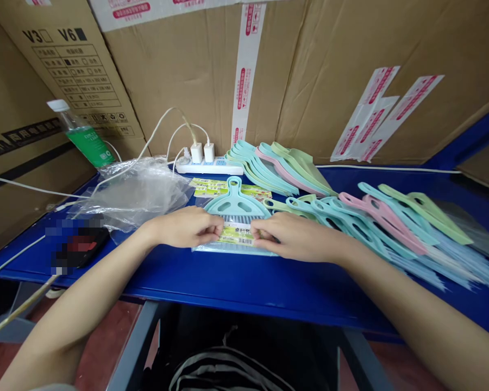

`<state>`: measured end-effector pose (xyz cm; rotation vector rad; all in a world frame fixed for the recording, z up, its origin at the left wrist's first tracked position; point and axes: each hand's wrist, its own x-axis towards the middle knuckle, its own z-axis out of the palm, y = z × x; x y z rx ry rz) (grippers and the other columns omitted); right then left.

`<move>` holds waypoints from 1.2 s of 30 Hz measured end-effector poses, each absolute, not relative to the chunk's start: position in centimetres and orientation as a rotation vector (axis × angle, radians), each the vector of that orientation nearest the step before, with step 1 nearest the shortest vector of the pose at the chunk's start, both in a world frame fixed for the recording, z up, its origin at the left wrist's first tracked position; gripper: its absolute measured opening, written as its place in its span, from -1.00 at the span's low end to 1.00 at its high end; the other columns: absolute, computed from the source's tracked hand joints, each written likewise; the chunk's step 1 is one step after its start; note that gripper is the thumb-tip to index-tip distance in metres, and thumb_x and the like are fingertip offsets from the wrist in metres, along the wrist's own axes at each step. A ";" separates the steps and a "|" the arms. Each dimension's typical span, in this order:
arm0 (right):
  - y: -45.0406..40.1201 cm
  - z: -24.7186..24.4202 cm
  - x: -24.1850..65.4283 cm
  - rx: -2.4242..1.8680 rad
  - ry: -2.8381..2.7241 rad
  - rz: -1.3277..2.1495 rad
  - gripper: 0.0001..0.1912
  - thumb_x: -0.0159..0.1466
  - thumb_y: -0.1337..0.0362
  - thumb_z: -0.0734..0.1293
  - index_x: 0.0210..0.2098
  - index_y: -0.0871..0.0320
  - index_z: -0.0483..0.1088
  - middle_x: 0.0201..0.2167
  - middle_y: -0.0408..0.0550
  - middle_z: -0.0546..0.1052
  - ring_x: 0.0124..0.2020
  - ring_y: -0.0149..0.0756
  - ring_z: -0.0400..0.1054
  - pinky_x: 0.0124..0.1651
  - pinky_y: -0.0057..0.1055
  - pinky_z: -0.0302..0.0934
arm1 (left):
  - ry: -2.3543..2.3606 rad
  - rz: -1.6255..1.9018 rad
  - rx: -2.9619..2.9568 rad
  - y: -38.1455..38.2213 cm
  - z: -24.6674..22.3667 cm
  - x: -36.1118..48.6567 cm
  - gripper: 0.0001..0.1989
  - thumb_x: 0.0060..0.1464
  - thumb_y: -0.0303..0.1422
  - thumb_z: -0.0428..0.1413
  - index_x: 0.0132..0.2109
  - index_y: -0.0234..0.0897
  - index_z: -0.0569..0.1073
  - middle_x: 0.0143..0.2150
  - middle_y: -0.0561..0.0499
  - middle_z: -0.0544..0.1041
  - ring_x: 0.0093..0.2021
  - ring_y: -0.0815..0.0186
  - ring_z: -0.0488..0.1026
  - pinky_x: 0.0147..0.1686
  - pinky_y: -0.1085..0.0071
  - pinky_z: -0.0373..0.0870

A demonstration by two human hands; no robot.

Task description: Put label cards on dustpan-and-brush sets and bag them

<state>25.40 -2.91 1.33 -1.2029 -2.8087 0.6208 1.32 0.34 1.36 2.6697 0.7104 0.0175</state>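
A light-blue hand brush and dustpan set (235,205) lies flat on the blue table in front of me, its looped handle pointing away. Across its bristles is a yellow-green label card (238,232) with a barcode. My left hand (195,225) is closed at the card's left end, fingers curled and thumb pressed in. At the right end, my right hand (275,233) is closed the same way. The fingertips are partly hidden, and so is the middle of the dustpan beneath the hands.
Right of the set lie several hand brushes (375,212), with stacked dustpans (269,168) behind. More label cards (199,187) lie beyond the set. At left are clear plastic bags (142,187), a phone (92,244) and a bottle (87,141). A power strip (212,167) stands against the cardboard.
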 end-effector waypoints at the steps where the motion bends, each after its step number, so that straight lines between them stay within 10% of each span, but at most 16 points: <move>1: -2.9 1.3 25.4 -1.194 -2.805 0.621 -0.84 0.27 0.35 0.16 -0.45 0.09 0.15 -0.64 -0.25 0.24 -0.57 -0.38 0.11 -0.40 -0.41 -0.07 | 0.709 0.015 2.668 0.3 1.3 1.3 -0.89 0.14 -0.45 -0.01 -0.37 -0.24 0.32 -0.56 0.17 0.33 -0.58 0.43 0.21 -0.47 0.46 0.08; 36: -3.2 1.4 25.2 -1.312 -2.826 0.536 -0.73 0.30 0.40 0.11 -0.03 0.17 0.25 -0.67 -0.30 0.13 -0.61 -0.33 0.05 -0.46 -0.39 -0.09 | 0.735 0.007 2.696 0.8 1.1 1.0 -0.90 0.22 -0.46 -0.06 -0.25 -0.26 0.33 -0.34 0.03 0.49 -0.39 0.35 0.39 -0.38 0.43 0.19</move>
